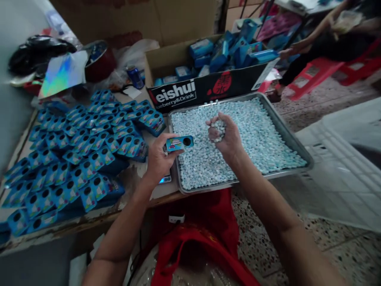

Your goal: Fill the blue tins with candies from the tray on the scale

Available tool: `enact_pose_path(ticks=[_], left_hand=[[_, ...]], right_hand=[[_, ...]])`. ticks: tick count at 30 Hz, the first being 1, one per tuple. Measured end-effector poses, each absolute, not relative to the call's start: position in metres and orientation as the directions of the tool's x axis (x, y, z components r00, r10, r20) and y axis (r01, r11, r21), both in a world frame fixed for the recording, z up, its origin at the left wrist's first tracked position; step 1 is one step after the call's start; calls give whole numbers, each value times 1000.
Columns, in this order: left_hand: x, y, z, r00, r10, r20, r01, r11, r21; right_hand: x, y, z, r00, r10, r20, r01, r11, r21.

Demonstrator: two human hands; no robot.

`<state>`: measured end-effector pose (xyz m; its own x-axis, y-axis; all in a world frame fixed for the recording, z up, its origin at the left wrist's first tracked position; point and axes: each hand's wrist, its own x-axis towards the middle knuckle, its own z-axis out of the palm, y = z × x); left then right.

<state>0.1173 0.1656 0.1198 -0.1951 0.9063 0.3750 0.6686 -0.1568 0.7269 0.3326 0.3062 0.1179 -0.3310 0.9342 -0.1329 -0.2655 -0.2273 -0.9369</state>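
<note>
My left hand (157,159) grips a small blue candy box (179,143) with a round hole in its face, held just left of a metal tray (293,137). The tray is filled with small pale blue and white candies (256,135). My right hand (224,137) hovers over the tray, fingers cupped round a handful of those candies (219,128). Both hands are close together, the box a little left of the handful.
Rows of several matching blue boxes (74,159) cover the table on the left. A cardboard carton (208,85) of blue boxes stands behind the tray. A red bag (196,238) sits below. Another person sits at the far right by red stools (315,73).
</note>
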Motion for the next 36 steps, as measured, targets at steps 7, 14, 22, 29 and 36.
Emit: enact_pose_path(ticks=[7, 14, 22, 29, 36], left_hand=[[159, 205, 117, -209, 953, 219, 544, -73, 836], [172, 210, 127, -214, 968, 128, 532, 6, 847], [176, 208, 132, -225, 963, 146, 571, 8, 821], [177, 205, 132, -224, 939, 262, 695, -35, 718], [180, 205, 122, -175, 856, 487, 846, -122, 520]], right_hand=[[315, 296, 152, -222, 973, 68, -712, -114, -693], [317, 303, 145, -213, 956, 200, -581, 41, -813], [316, 312, 140, -217, 947, 239, -354, 152, -923], [313, 301, 148, -239, 936, 257, -429, 135, -893], [315, 297, 153, -275, 928, 253, -354, 147, -924]])
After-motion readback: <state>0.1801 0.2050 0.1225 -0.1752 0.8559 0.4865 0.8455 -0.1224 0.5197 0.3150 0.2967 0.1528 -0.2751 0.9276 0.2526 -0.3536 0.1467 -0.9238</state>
